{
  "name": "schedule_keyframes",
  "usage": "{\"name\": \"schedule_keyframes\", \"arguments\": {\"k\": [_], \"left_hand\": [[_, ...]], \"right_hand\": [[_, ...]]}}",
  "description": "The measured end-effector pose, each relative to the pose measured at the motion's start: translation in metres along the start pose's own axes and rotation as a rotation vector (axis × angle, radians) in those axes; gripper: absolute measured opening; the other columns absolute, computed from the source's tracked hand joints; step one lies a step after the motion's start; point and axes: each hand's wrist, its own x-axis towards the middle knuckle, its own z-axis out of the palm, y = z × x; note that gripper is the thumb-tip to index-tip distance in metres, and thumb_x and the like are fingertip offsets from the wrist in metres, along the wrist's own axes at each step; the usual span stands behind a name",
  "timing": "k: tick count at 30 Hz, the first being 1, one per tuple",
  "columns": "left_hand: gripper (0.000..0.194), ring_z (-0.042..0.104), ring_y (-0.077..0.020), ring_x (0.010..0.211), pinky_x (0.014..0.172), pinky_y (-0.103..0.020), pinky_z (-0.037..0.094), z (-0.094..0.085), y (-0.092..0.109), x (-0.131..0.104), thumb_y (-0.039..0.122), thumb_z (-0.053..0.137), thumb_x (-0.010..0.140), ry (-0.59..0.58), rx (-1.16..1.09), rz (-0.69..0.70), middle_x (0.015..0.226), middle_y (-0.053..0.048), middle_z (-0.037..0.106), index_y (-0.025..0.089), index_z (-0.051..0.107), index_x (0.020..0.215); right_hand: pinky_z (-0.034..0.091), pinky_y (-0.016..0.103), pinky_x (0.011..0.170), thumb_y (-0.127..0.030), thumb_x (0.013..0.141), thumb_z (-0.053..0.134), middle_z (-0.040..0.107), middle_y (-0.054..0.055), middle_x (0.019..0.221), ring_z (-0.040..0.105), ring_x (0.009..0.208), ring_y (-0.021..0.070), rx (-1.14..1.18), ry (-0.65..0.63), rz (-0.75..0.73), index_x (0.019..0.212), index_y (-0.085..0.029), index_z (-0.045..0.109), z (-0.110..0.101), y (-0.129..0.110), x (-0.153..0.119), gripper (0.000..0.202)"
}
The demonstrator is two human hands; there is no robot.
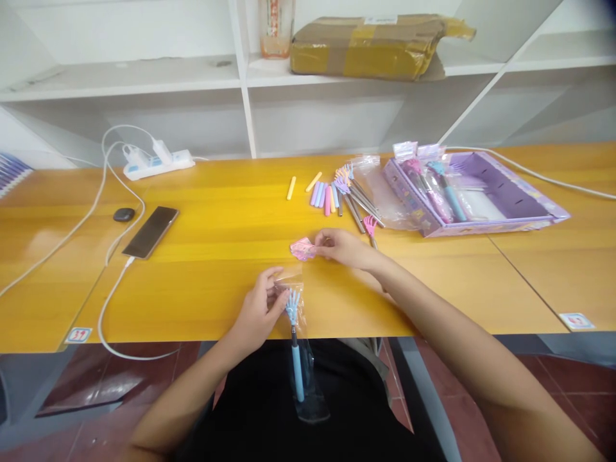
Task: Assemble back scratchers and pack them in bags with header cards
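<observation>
A clear plastic bag (312,385) hangs over the table's front edge with a blue hand-shaped scratcher (297,362) inside. My left hand (262,308) pinches the bag near its top, beside the scratcher's blue fingers. Above and to the right, my right hand (344,248) holds a small pink patterned card (302,248) by its right side, just over the tabletop. A pink scratcher head (370,224) lies behind my right hand. Farther back are several metal-stemmed scratchers (359,199) and several pastel handles (328,197).
A purple tray (505,226) with bagged scratchers (452,192) stands at the back right. On the left lie a phone (151,232) on a cable, a black case (124,215) and a power strip (158,165). A taped parcel (366,48) sits on the shelf (192,76).
</observation>
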Motion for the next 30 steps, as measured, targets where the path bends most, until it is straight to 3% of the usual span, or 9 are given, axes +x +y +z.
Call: {"name": "schedule_keyframes", "arguments": {"k": [3,5,8,10,12,16,20,24,30], "left_hand": [[0.053,0.073,-0.0255,0.119,0.102,-0.041,0.059,0.001,0.000,0.000,0.044,0.066,0.106,0.004,0.011,0.005,0.125,-0.011,0.072,0.023,0.049,0.152],[0.053,0.073,-0.0254,0.119,0.102,-0.041,0.059,0.001,0.000,0.000,0.044,0.066,0.107,0.000,0.016,0.001,0.126,-0.012,0.073,0.023,0.049,0.153],[0.054,0.073,-0.0258,0.119,0.103,-0.041,0.058,0.001,0.002,-0.001,0.044,0.065,0.108,-0.008,0.022,0.000,0.132,-0.013,0.073,0.023,0.047,0.155],[0.054,0.073,-0.0258,0.118,0.103,-0.041,0.058,0.001,0.002,-0.001,0.043,0.063,0.109,-0.019,0.023,0.020,0.136,-0.014,0.073,0.024,0.046,0.156],[0.055,0.073,-0.0260,0.120,0.103,-0.042,0.058,0.001,0.000,-0.001,0.042,0.062,0.109,-0.031,0.014,0.044,0.139,-0.015,0.072,0.024,0.044,0.158],[0.061,0.073,-0.0257,0.123,0.107,-0.043,0.057,0.002,-0.004,-0.001,0.040,0.064,0.108,-0.022,-0.042,0.055,0.142,-0.015,0.071,0.025,0.039,0.162],[0.081,0.076,-0.0222,0.111,0.103,-0.041,0.059,0.004,-0.003,-0.001,0.039,0.070,0.105,0.021,-0.098,0.029,0.123,-0.009,0.077,0.028,0.023,0.171],[0.068,0.075,-0.0238,0.117,0.107,-0.041,0.058,0.001,0.001,0.001,0.039,0.070,0.105,-0.026,-0.135,0.026,0.128,-0.011,0.077,0.026,0.038,0.164],[0.057,0.078,-0.0236,0.108,0.099,-0.041,0.063,-0.001,0.001,0.003,0.040,0.072,0.104,-0.018,-0.185,0.055,0.147,-0.014,0.067,0.027,0.048,0.154]], "right_hand": [[0.045,0.027,0.060,-0.060,0.087,0.077,0.066,-0.001,0.077,0.058,0.064,0.0135,0.136,-0.057,-0.014,0.087,-0.021,0.059,-0.003,-0.013,-0.016,0.043],[0.046,0.029,0.063,-0.057,0.094,0.075,0.065,0.000,0.080,0.058,0.067,0.0142,0.108,0.120,-0.138,0.088,-0.022,0.059,0.001,-0.024,-0.034,0.039],[0.049,0.032,0.069,-0.039,0.105,0.067,0.067,0.004,0.089,0.062,0.077,0.0168,-0.095,0.354,-0.490,0.091,-0.023,0.061,0.016,-0.040,-0.067,0.022],[0.049,0.033,0.072,-0.027,0.107,0.064,0.072,0.006,0.096,0.066,0.083,0.0186,-0.319,0.310,-0.733,0.097,-0.024,0.064,0.026,-0.046,-0.085,0.011],[0.047,0.034,0.073,-0.020,0.109,0.060,0.075,0.007,0.102,0.067,0.086,0.0193,-0.538,0.227,-0.862,0.105,-0.023,0.068,0.036,-0.047,-0.095,0.009],[0.044,0.036,0.073,-0.019,0.113,0.052,0.077,0.009,0.109,0.069,0.091,0.0203,-0.758,0.211,-0.811,0.109,-0.021,0.070,0.044,-0.047,-0.091,0.018],[0.051,0.037,0.081,-0.024,0.113,0.053,0.077,0.010,0.109,0.071,0.100,0.0231,-0.690,0.278,-0.760,0.106,-0.021,0.069,0.039,-0.052,-0.073,0.018],[0.055,0.039,0.092,-0.029,0.112,0.057,0.076,0.010,0.108,0.071,0.105,0.0240,-0.442,0.264,-0.657,0.105,-0.022,0.067,0.036,-0.060,-0.058,0.014],[0.056,0.034,0.085,-0.035,0.108,0.065,0.076,0.006,0.101,0.071,0.089,0.0193,-0.195,0.234,-0.465,0.103,-0.022,0.067,0.038,-0.063,-0.047,0.013]]}}
